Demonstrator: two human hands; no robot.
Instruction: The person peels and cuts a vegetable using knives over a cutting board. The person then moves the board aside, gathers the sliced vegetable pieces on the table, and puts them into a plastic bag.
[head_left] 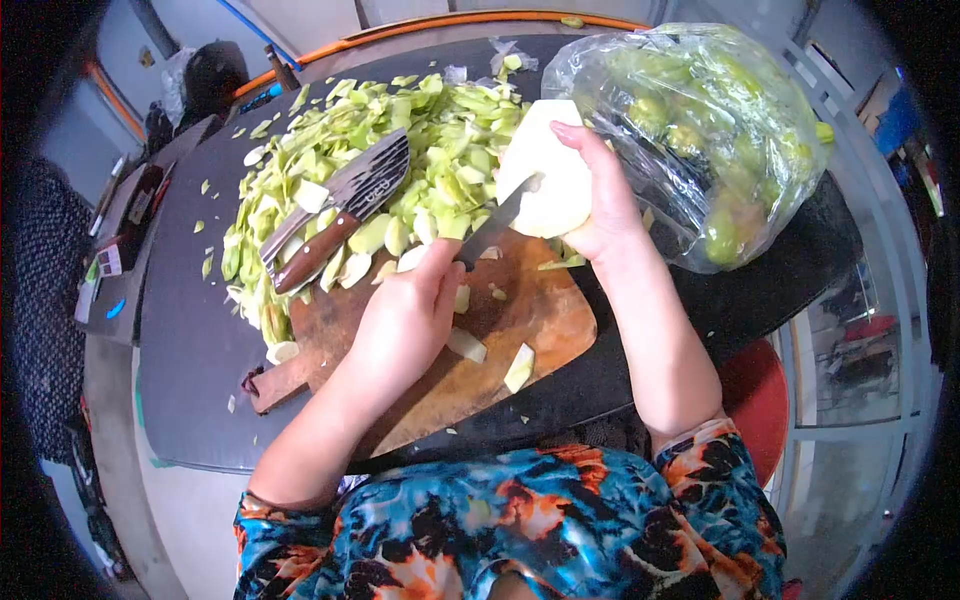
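Observation:
My right hand point(613, 195) is wrapped round a large, pale peeled vegetable point(545, 170), held up over the cutting board; its exact kind is not clear. My left hand point(410, 305) is closed on the handle of a knife point(495, 232). The knife's blade tip touches the vegetable near a small notch in its flesh. Below both hands lies a worn wooden cutting board point(540, 310) with a few pale slices point(520, 368) on it. A broad cleaver point(370, 180) with a brown wooden handle rests on the heap of green peelings point(440, 110).
A clear plastic bag point(700, 110) of green produce stands at the right back of the dark table point(190, 400). Peelings spread across the table's left and far side. A red stool point(757, 400) is by the right edge. A side bench point(125, 270) holds small items at left.

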